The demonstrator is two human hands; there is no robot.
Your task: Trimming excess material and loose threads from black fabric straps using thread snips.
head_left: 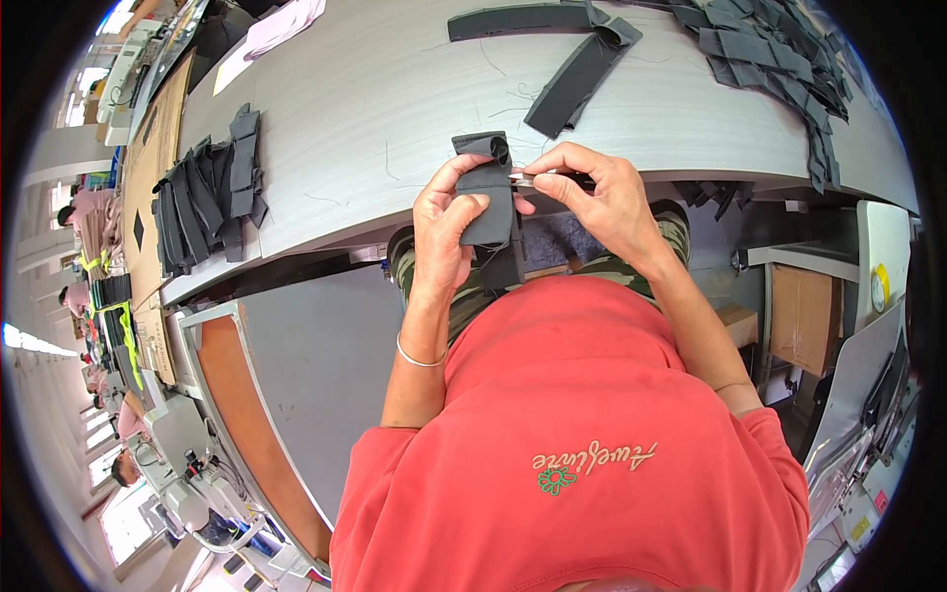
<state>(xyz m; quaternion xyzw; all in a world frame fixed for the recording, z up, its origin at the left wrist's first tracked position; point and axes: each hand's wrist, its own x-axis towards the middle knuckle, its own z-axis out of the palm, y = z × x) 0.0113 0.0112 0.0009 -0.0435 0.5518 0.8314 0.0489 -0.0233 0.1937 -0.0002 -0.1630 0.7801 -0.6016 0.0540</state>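
My left hand point(449, 212) is closed on a folded dark grey fabric strip point(485, 212), its thumb flat on the near face. The strip's upper end curls over, and a lower part hangs past the table edge. My right hand point(602, 197) pinches a small metal-tipped tool point(523, 180) whose exact kind is mostly hidden by the fingers. The tip touches or nearly touches the strip's right edge. Farther back on the table, two more dark strips point(577, 79) lie joined at an angle, with loose threads around them.
A pale table point(345, 99) spreads ahead of me. Dark fabric strips point(207, 192) lie in a row at the left, and a larger heap point(769, 59) covers the far right. A grey panel point(326, 365) stands below at left. A cardboard box point(804, 316) sits on the lower right.
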